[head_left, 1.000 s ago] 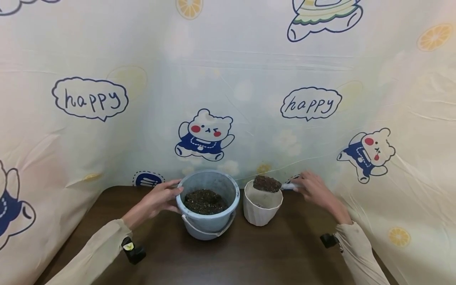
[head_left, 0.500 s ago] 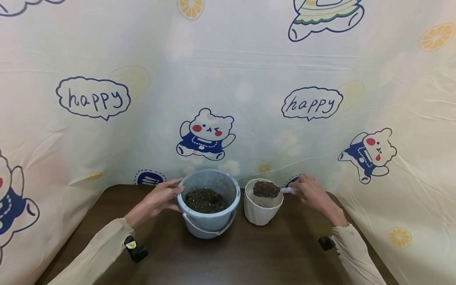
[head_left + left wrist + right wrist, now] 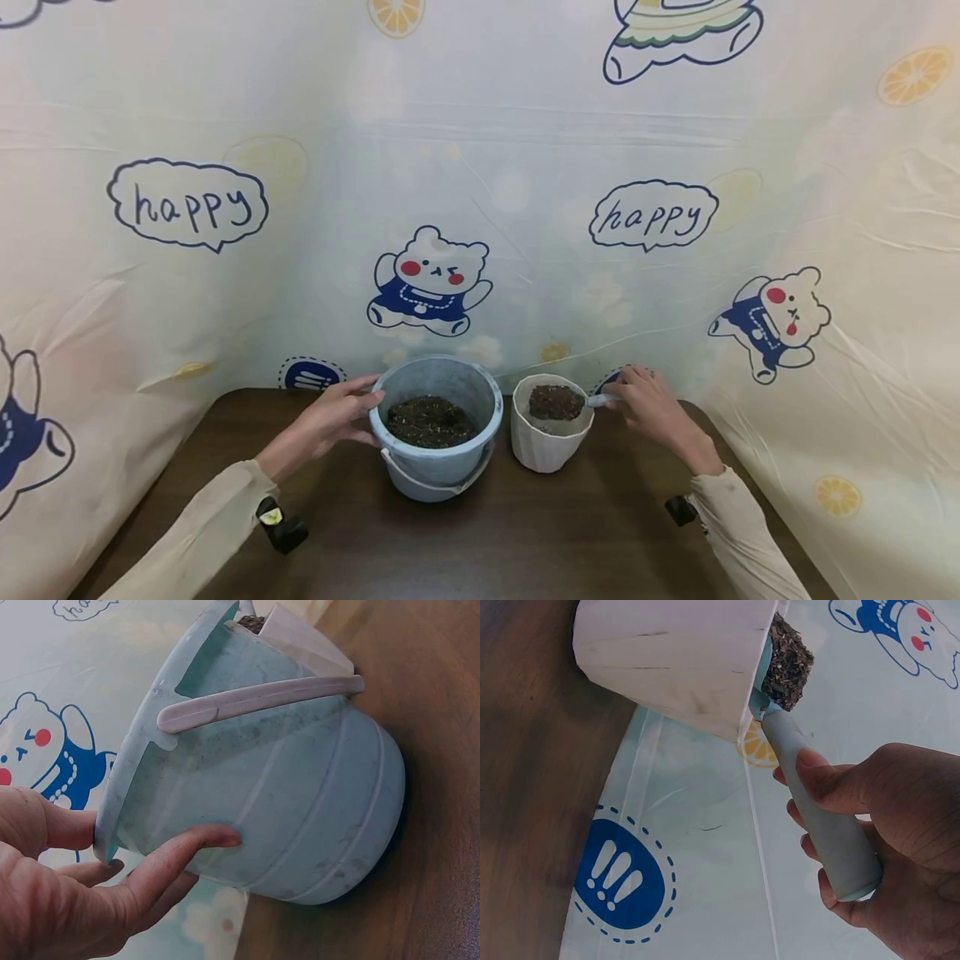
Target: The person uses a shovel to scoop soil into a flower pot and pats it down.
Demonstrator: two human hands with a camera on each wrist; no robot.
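My left hand (image 3: 339,419) holds a light blue bucket (image 3: 277,802) by the left of its rim, thumb over the edge and fingers against the outer wall. Dark soil (image 3: 429,423) partly fills the bucket. To its right stands a white faceted flower pot (image 3: 546,450), with a little soil visible low inside. In my right hand (image 3: 654,410) is a small trowel, its grey-blue handle (image 3: 821,817) wrapped by the fingers. A heap of soil (image 3: 789,664) covers the trowel's blade, which is over the pot's opening, just inside the rim in the head view.
The bucket's pale carrying handle (image 3: 255,701) hangs down its front side. Both vessels stand near the back edge of a dark brown table (image 3: 480,550). A printed cloth (image 3: 540,208) with bears and "happy" bubbles hangs behind and at both sides.
The right hand has lowered the soil-laden trowel from above the pot's rim into its opening, moving slightly left. The left hand and bucket keep their places.
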